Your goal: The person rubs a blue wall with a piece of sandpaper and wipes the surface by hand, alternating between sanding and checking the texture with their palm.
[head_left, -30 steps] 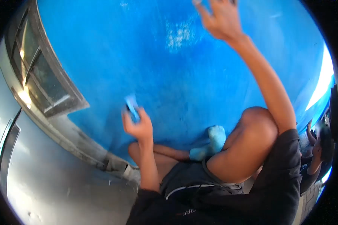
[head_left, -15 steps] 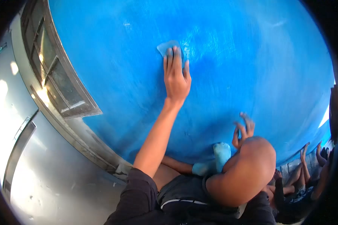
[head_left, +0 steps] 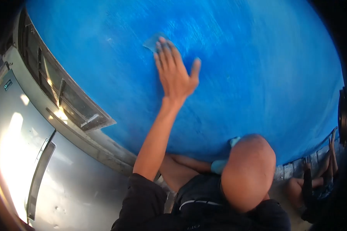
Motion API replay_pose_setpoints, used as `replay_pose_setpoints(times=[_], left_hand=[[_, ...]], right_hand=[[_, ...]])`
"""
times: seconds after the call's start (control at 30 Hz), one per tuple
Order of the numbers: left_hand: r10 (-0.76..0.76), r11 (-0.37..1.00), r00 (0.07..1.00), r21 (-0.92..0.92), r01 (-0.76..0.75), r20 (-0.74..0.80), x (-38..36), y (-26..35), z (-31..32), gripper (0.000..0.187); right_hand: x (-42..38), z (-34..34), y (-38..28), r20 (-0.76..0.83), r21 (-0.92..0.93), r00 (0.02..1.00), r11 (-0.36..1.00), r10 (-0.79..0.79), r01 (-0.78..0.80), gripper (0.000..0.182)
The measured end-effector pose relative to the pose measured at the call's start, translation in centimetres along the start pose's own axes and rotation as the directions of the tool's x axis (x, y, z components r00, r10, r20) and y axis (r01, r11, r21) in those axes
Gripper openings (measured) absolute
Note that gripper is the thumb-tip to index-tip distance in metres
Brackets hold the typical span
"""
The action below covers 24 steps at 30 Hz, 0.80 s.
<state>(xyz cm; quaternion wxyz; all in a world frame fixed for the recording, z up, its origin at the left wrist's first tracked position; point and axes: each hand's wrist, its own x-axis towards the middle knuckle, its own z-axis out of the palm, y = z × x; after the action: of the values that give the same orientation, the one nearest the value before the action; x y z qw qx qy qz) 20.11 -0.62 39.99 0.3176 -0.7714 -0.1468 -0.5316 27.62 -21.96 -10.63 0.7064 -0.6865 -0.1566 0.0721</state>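
Note:
My left hand (head_left: 173, 73) lies against a blue painted surface (head_left: 227, 88), fingers stretched up and thumb apart. Its fingertips press a thin, pale bluish sheet (head_left: 153, 43) flat on the surface; part of the sheet is hidden under the fingers. Shiny streaks show on the blue around them. My right hand is out of sight, with my bent knee (head_left: 248, 169) standing at the lower right. Parts of light blue socks (head_left: 218, 166) show beside the knee.
A framed window (head_left: 65, 88) is at the left, above a silver metal door (head_left: 81, 173) with a dark handle (head_left: 40, 177). At the lower right sits another person (head_left: 316, 183), with arms raised towards the blue surface.
My left hand and the sheet have moved up and left in view, and the thumb has spread. My right hand, seen above the knee before, has gone from view. The view has shifted.

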Motion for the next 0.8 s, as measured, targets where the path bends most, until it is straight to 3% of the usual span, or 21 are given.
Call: replay_pose_setpoints(times=[0.07, 0.13, 0.27, 0.33, 0.43, 0.57, 0.6, 0.67, 0.77, 0.8], left_hand=[[0.107, 0.994, 0.978, -0.019, -0.106, 0.179, -5.5, 1.7, -0.2, 0.090], [0.122, 0.992, 0.964, -0.046, -0.114, 0.238, -6.3, 1.6, 0.1, 0.095], [0.089, 0.996, 0.996, 0.002, -0.089, 0.030, 2.3, -1.1, -1.1, 0.089], [0.015, 0.999, 1.000, -0.050, -0.015, 0.006, 5.8, -2.3, -1.7, 0.087], [0.066, 0.997, 0.998, 0.045, -0.067, 0.024, 4.1, -2.2, -1.3, 0.091], [0.178, 0.981, 0.981, 0.070, -0.183, 0.082, -2.4, -0.7, -1.0, 0.098], [0.159, 0.982, 0.980, 0.080, -0.169, 0.117, -2.3, -0.9, -1.0, 0.100], [0.117, 0.985, 0.981, 0.108, -0.135, 0.157, -1.1, -1.8, -1.2, 0.101], [0.111, 0.989, 0.992, 0.088, -0.116, 0.068, 4.5, -2.7, -1.4, 0.100], [0.039, 0.999, 0.998, 0.021, -0.040, 0.040, 5.8, -2.9, -1.3, 0.100]], right_hand=[[1.7, 0.8, -0.4, -0.016, 0.020, 1.000, 1.000, -0.006, 0.006, 0.021], [4.2, 0.7, -0.5, -0.026, 0.021, 0.999, 0.999, -0.025, 0.025, 0.020], [5.1, 0.3, -0.4, 0.143, -0.209, 0.989, 0.975, -0.040, 0.070, 0.025], [5.2, -0.1, -1.2, 0.173, -0.159, 0.982, 0.982, -0.078, 0.106, 0.029], [5.3, 0.0, -1.7, 0.261, -0.148, 0.965, 0.987, -0.019, 0.059, 0.029], [5.4, 0.3, 0.4, 0.211, -0.134, 0.970, 0.979, -0.123, 0.153, 0.032], [5.3, 0.4, 0.5, 0.182, -0.171, 0.968, 0.964, -0.173, 0.204, 0.033], [5.4, 0.5, 0.6, 0.197, -0.164, 0.979, 0.983, -0.055, 0.088, 0.033], [5.6, -0.8, -2.0, 0.267, -0.112, 0.961, 0.988, -0.077, 0.110, 0.035], [5.5, -1.2, -3.4, 0.290, -0.079, 0.953, 0.991, -0.084, 0.111, 0.036]])
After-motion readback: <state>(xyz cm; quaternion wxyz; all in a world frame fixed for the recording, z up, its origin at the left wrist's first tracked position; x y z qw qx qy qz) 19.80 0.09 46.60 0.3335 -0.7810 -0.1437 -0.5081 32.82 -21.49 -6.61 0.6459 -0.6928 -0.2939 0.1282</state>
